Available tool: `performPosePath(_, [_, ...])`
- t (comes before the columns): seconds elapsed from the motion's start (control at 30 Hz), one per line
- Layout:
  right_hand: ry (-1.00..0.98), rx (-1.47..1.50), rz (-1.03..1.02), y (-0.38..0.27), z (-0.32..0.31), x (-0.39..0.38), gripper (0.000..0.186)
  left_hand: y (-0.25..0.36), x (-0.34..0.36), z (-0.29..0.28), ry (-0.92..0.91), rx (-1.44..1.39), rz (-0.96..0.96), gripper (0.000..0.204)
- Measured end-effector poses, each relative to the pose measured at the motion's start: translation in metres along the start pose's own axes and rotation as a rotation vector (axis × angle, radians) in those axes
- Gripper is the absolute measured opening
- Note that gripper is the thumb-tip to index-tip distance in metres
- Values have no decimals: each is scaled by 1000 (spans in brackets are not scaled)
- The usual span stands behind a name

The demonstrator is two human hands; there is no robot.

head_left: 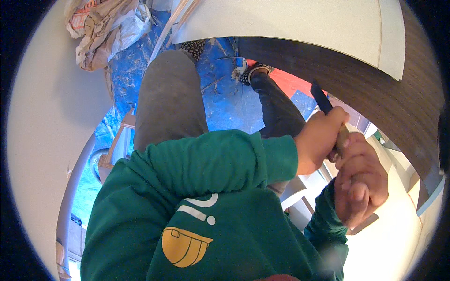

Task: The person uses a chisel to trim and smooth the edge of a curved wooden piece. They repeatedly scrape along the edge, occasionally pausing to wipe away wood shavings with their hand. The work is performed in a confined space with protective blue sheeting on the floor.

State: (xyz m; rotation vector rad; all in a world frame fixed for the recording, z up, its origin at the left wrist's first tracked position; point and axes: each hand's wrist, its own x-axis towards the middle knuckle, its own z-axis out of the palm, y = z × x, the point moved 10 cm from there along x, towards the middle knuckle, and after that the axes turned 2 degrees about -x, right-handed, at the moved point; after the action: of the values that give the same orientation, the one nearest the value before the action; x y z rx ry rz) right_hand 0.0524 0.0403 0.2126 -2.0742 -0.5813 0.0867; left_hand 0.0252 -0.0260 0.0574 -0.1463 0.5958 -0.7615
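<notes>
Off to the right, both my hands are closed around a chisel-like hand tool [321, 97] with a flat dark blade and a wooden-looking handle. My left hand [321, 138], its green-sleeved arm reaching across my body, grips it just below the blade. Lower down, my right hand [361, 182] wraps the handle, its fingers somewhat blurred. The blade tip points up and left and appears near the edge of a dark wood-grain panel [375, 103]; whether it touches cannot be told. Most of the handle is hidden by my fingers.
A pale board [290, 28] overlaps the dark panel. Blue sheeting [225, 103] covers the floor, with a red patch [286, 82] beside my foot. Crumpled bags [103, 35] lie at the far left. A large pale surface [51, 93] rises along my left side.
</notes>
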Motion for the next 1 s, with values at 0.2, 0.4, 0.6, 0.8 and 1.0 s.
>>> performPosePath(0.2, [43, 7, 41, 11, -1, 1, 41, 6, 8, -3, -40, 20, 50, 34])
performPosePath(0.4, [44, 24, 12, 12, -2, 3, 41, 15, 8, -2, 13, 69, 84, 36])
performPosePath(0.6, [45, 5, 12, 7, -4, 1, 38, 15, 5, 0, 54, 87, 107, 35])
performPosePath(0.8, [44, 56, 23, 20, -4, 5, 35, 15, 13, -4, 13, 58, 73, 33])
performPosePath(1.0, [70, 53, 18, 21, -7, 2, 36, 13, 18, -12, 58, 18, 88, 34])
